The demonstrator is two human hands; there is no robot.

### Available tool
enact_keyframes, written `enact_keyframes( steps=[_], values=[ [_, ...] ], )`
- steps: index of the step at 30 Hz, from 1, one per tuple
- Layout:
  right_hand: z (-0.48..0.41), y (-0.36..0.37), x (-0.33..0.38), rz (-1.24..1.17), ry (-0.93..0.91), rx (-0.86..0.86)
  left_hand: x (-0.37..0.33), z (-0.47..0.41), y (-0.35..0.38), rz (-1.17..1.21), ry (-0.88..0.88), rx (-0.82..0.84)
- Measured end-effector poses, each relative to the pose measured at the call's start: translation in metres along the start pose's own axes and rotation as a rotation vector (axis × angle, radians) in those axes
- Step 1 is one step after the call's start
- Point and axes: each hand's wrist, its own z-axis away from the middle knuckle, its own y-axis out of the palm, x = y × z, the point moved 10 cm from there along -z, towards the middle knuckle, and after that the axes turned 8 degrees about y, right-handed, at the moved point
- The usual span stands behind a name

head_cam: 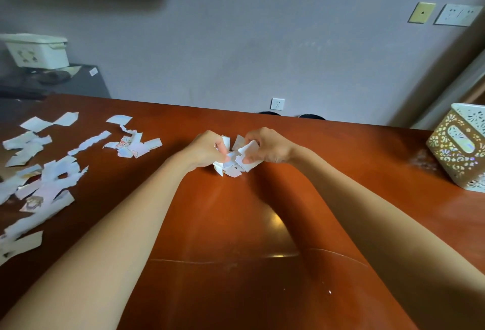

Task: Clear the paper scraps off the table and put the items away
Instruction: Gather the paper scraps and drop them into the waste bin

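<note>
Basket well apart from scraps

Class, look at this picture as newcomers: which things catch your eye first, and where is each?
At the middle of the reddish-brown table the left hand and right hand together grip a bunch of paper scraps. More torn scraps lie scattered over the table's left side. A pierced white-and-gold box stands near the right edge.

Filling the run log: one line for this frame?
phase: gathering; left hand: grips scrap bundle; right hand: grips scrap bundle; loose scraps: table left side; box: far right
</note>
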Motion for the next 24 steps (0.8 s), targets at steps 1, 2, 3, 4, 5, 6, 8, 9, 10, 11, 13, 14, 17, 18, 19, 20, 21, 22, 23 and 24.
enact_keyframes(
  steps=[1,2,3,4,5,6,8,9,10,11,13,14,17,18,19,20,21,22,23,24],
  values=[
    [0.005,0.0,-0.001,-0.014,0.007,-0.011,-0.001,0.006,0.0,0.004,-0.003,-0.001],
    [0.01,0.001,-0.002,-0.029,0.013,-0.02,-0.002,0.012,0.0,0.009,-0.009,-0.004],
    [0.016,0.001,-0.003,-0.046,0.024,-0.027,-0.004,0.018,0.0,0.01,-0.014,-0.01],
    [0.022,0.0,-0.003,-0.069,0.031,-0.036,-0.006,0.025,-0.003,0.014,-0.02,-0.026],
    [0.028,-0.001,-0.005,-0.101,0.039,-0.046,-0.007,0.03,-0.005,0.021,-0.023,-0.047],
    [0.035,-0.004,-0.007,-0.131,0.051,-0.061,-0.009,0.036,-0.007,0.031,-0.028,-0.064],
    [0.05,-0.009,-0.012,-0.175,0.077,-0.1,-0.014,0.047,-0.011,0.066,-0.033,-0.098],
    [0.058,-0.011,-0.015,-0.19,0.089,-0.123,-0.018,0.052,-0.013,0.085,-0.031,-0.117],
    [0.067,-0.014,-0.016,-0.206,0.095,-0.148,-0.024,0.058,-0.015,0.106,-0.028,-0.142],
    [0.077,-0.017,-0.018,-0.236,0.101,-0.175,-0.03,0.064,-0.017,0.128,-0.021,-0.169],
    [0.099,-0.023,-0.022,-0.348,0.103,-0.21,-0.044,0.076,-0.018,0.181,-0.005,-0.213],
    [0.111,-0.025,-0.024,-0.414,0.1,-0.215,-0.053,0.082,-0.016,0.207,0.004,-0.223],
    [0.151,-0.034,-0.037,-0.545,0.126,-0.265,-0.08,0.101,-0.001,0.26,0.037,-0.212],
    [0.165,-0.038,-0.044,-0.558,0.148,-0.304,-0.089,0.107,0.006,0.279,0.046,-0.205],
    [0.18,-0.042,-0.053,-0.562,0.175,-0.349,-0.098,0.113,0.015,0.3,0.053,-0.194],
    [0.195,-0.046,-0.062,-0.554,0.196,-0.395,-0.108,0.119,0.025,0.324,0.062,-0.18],
    [0.209,-0.049,-0.073,-0.542,0.215,-0.442,-0.118,0.125,0.036,0.347,0.073,-0.162],
    [0.224,-0.051,-0.084,-0.525,0.233,-0.489,-0.128,0.13,0.049,0.36,0.087,-0.143],
    [0.239,-0.054,-0.096,-0.508,0.25,-0.532,-0.139,0.135,0.061,0.364,0.1,-0.126],
    [0.256,-0.055,-0.108,-0.495,0.268,-0.574,-0.15,0.14,0.075,0.368,0.116,-0.108]
  ],
)
